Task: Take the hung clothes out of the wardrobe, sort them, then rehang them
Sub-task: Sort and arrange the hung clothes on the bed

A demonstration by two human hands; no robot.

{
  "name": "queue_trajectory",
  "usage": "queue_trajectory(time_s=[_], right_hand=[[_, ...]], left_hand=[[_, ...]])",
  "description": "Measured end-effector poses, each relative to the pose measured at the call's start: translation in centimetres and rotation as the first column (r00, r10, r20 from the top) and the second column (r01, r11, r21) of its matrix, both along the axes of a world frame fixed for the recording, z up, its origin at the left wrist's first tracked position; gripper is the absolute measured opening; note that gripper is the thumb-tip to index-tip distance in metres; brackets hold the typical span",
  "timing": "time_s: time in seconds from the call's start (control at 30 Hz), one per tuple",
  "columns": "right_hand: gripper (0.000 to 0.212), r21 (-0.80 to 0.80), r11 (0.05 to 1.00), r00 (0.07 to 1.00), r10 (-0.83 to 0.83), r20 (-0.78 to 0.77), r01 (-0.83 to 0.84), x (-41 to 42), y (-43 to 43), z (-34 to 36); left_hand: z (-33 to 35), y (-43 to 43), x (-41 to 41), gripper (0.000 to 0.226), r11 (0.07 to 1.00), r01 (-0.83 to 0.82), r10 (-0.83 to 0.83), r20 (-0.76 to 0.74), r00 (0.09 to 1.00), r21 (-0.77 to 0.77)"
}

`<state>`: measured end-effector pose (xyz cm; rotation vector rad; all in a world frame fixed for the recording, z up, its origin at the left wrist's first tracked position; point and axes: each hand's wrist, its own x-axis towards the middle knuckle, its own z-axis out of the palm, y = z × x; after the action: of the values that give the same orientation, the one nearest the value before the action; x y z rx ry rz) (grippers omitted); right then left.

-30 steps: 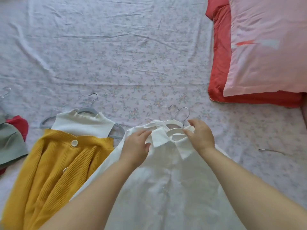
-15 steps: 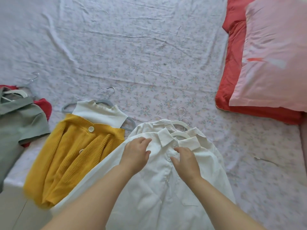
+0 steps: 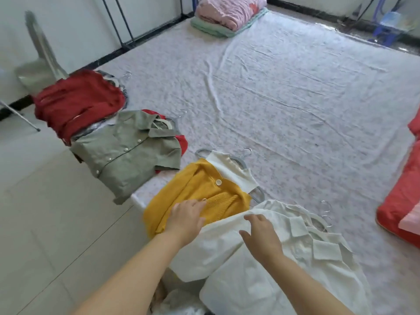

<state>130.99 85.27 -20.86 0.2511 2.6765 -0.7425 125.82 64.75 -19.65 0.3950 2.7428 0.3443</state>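
A: Where are the hands?
B: Left hand (image 3: 185, 220) lies flat, fingers straight, on the mustard-yellow knit cardigan (image 3: 204, 187). Right hand (image 3: 261, 237), fingers loosely spread and gripping nothing, rests on the white collared shirt (image 3: 306, 258) just beside that cardigan.

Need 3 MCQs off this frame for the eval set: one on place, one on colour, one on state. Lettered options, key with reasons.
1. Which garment lies between the green shirt and the white shirts?
A. a denim jacket
B. the yellow cardigan
C. a pink blanket

2. What colour is the garment heaped at the far end of the row, beyond the green shirt?
A. blue
B. black
C. red

3. How is the left hand?
A. open, resting on the yellow cardigan
B. gripping a hanger hook
C. fisted in the air

Key:
1 B: the cardigan sits in the row between those two.
2 C: the red garment tops that pile.
3 A: its fingers lie straight on the cardigan and grip nothing.
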Motion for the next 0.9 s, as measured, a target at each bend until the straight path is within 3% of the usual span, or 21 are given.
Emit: queue_trajectory(time_s=[0.13,0.43,0.9], right_hand=[[0.047,0.09,0.977,0.981,0.194,0.009,-0.194,-2.4,-7.9,1.1],[0.049,0.181,0.905,0.922,0.384,0.04,-0.385,-8.8,-29.9,1.8],[0.043,0.218,0.804,0.832,0.543,0.109,-0.553,-23.5,-50.4,2.2]], left_hand=[[1.3,-9.4,-0.4,0.048,0.993,-0.104,0.104,-0.002,0.995,-0.054],[3.1,-32.7,-2.6,0.048,0.964,-0.238,0.239,-0.012,0.971,-0.117],[2.7,-54.0,-11.4,0.052,0.896,-0.425,0.432,0.035,0.901,-0.13]])
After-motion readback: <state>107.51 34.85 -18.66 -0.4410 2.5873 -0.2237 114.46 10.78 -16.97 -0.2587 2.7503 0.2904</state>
